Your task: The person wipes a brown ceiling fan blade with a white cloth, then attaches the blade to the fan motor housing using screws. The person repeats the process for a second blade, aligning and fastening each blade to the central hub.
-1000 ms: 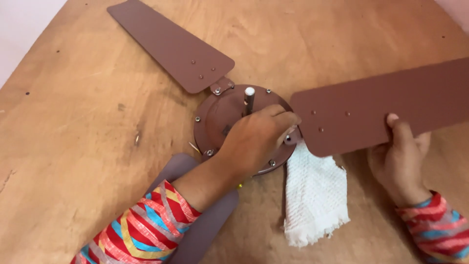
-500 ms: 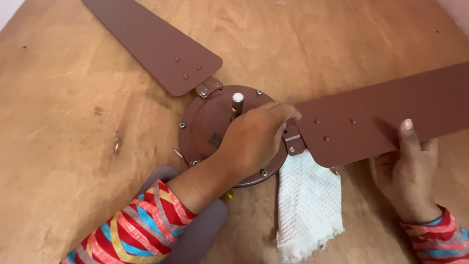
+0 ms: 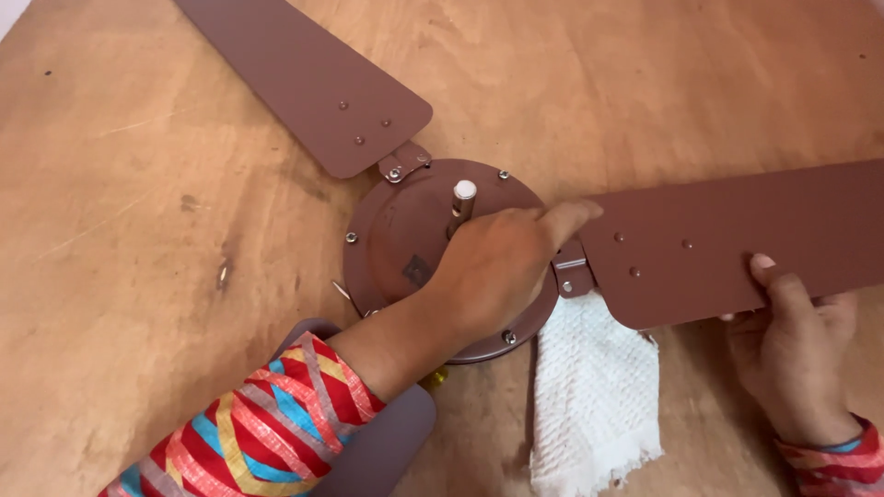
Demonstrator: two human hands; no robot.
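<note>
A brown ceiling fan lies on a wooden table. Its round motor housing [image 3: 396, 239] has a short metal shaft [image 3: 462, 201] sticking up at the centre. My left hand [image 3: 502, 267] rests on the housing, fingers reaching to the bracket [image 3: 573, 274] of the right blade [image 3: 737, 244]. My right hand [image 3: 796, 354] grips the near edge of that blade, thumb on top. A second blade [image 3: 313, 83] runs to the upper left. A third blade [image 3: 387, 451] lies under my left forearm, mostly hidden.
A white waffle-weave cloth [image 3: 594, 396] lies under the right blade's root, beside the housing. A small screw or pin [image 3: 342, 292] lies at the housing's left rim. The wooden tabletop [image 3: 138, 230] extends all around.
The right blade has been drawn in so its bracket meets the housing. My left fingers have stretched toward that bracket, and my right hand has slid further right along the blade.
</note>
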